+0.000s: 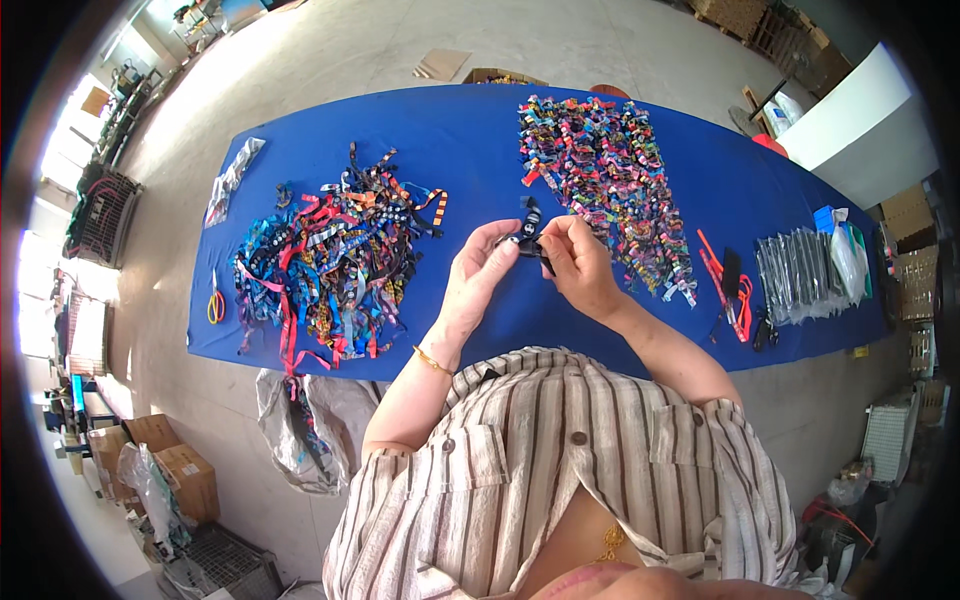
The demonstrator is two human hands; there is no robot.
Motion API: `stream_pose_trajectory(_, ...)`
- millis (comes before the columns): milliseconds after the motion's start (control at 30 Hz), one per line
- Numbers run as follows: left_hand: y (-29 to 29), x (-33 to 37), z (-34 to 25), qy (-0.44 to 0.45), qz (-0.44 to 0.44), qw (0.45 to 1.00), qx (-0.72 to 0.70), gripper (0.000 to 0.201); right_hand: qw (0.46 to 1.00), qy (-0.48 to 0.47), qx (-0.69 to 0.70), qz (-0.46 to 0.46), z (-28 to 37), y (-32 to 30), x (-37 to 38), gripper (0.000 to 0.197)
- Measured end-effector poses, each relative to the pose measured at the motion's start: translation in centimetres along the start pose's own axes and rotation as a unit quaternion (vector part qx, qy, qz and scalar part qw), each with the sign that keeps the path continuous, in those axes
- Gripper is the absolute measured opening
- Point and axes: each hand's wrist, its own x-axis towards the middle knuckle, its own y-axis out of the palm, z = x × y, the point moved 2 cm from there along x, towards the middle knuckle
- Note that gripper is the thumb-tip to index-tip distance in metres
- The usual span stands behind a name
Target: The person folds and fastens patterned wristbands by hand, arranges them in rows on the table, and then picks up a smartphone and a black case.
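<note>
Over the middle of the blue-covered table [470, 330], my two hands hold a short black fabric strap [533, 222] with a white print. My left hand [482, 268] pinches it between thumb and fingers. Close beside it, my right hand [582, 268] grips the strap's other part with thumb and forefinger. One end of the strap sticks up above the fingers, while the piece between the fingertips is partly hidden. To the left lies a loose tangled heap of printed straps [335, 260] in many colours. At the right, many small folded colourful straps [610, 180] lie in dense rows.
Yellow-handled scissors [216, 305] lie at the left edge, near a clear plastic packet [235, 175]. A red strap [725, 290] and a row of dark plastic-wrapped packs [805, 275] are at the right. Below the table's left front stands a whitish sack [325, 430]; cardboard boxes [185, 475] stand on the floor.
</note>
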Motion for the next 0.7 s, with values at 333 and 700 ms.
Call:
stream_pose_trajectory(333, 0.9, 0.1, 0.8, -0.054, 0.031, 0.998, 0.021, 0.037, 0.999, 0.029, 0.018, 0.022, -0.3, -0.2, -0.7, 0.014)
stream_pose_trajectory(700, 1.7, -0.4, 2.1, -0.057, -0.02, 0.998, 0.02, 0.032, 0.996, -0.012, -0.067, 0.052, -0.5, -2.1, -0.5, 0.012)
